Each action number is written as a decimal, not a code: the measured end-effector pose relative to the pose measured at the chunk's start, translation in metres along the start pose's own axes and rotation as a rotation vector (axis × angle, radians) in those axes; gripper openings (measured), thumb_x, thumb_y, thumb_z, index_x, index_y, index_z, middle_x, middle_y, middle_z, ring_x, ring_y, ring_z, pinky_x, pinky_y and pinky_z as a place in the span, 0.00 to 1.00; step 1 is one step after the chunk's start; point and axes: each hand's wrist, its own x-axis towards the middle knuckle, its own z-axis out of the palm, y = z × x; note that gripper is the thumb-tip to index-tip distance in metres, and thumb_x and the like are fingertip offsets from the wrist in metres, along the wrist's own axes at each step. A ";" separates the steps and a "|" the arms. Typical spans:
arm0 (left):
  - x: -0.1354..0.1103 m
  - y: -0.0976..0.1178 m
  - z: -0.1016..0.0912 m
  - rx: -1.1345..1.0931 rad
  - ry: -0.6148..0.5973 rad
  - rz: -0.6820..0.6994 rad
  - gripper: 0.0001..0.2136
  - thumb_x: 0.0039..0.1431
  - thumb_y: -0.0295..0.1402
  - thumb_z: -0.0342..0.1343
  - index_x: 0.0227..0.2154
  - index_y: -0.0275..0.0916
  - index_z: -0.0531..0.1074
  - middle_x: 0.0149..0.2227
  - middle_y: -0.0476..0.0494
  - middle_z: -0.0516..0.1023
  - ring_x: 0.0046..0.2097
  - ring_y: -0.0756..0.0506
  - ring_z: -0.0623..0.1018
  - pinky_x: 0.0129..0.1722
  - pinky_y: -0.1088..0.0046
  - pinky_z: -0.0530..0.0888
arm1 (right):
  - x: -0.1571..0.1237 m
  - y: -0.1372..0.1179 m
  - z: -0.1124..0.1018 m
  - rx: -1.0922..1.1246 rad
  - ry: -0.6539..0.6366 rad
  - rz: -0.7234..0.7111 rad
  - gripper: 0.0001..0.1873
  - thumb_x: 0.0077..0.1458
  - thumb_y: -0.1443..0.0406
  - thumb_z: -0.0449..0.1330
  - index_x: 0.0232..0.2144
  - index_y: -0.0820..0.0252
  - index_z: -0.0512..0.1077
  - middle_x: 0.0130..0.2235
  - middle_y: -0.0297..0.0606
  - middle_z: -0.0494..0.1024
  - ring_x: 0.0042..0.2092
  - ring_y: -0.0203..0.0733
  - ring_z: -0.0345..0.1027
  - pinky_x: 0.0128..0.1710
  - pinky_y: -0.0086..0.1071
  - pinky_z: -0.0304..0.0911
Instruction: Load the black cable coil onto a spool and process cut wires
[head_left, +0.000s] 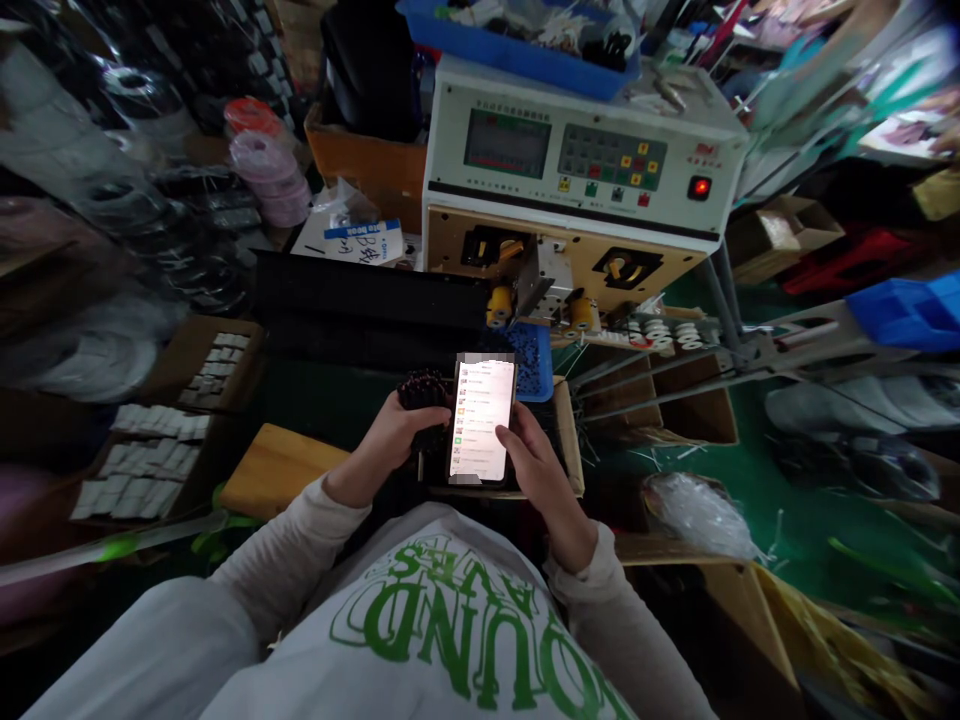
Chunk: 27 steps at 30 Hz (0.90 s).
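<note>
1. Work in hand: observed at a smartphone [482, 420], not at the bench machine. Screen lit, showing a list; the text is too small to read.
2. Left hand [386, 445]: fingers curled shut around a bundle of black wires [422, 392], which stands just beside the phone's left edge.
3. Right hand [536, 490]: cradles the phone from the lower right, thumb laid across the screen. Cannot tell whether it is pressing.
4. Both hands held close together, above a shallow wooden-rimmed tray [570, 435].
5. Surroundings: a wooden board [277, 465] to the left; a blue tray of small dark parts [531, 360] just behind the phone; beyond it, a wire-processing machine [577, 150], red lamp lit.
</note>
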 end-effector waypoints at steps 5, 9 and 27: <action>-0.001 0.000 0.000 -0.011 -0.017 0.001 0.11 0.36 0.27 0.67 0.28 0.35 0.78 0.25 0.47 0.79 0.27 0.48 0.76 0.30 0.73 0.73 | 0.001 0.001 0.001 -0.006 0.008 -0.005 0.20 0.58 0.56 0.56 0.52 0.51 0.66 0.54 0.38 0.75 0.56 0.52 0.68 0.56 0.47 0.66; 0.001 -0.001 0.000 -0.013 -0.012 0.013 0.11 0.36 0.27 0.68 0.28 0.35 0.78 0.25 0.48 0.79 0.27 0.48 0.76 0.30 0.73 0.73 | 0.001 0.000 0.000 -0.007 0.003 -0.021 0.20 0.58 0.57 0.56 0.52 0.51 0.67 0.53 0.39 0.75 0.56 0.52 0.68 0.56 0.47 0.67; 0.001 0.001 0.000 -0.005 -0.009 0.013 0.11 0.36 0.27 0.68 0.27 0.35 0.78 0.25 0.48 0.79 0.26 0.48 0.76 0.30 0.72 0.73 | 0.003 0.004 -0.002 -0.038 -0.004 -0.023 0.20 0.59 0.57 0.55 0.53 0.52 0.65 0.53 0.40 0.75 0.56 0.53 0.68 0.53 0.47 0.69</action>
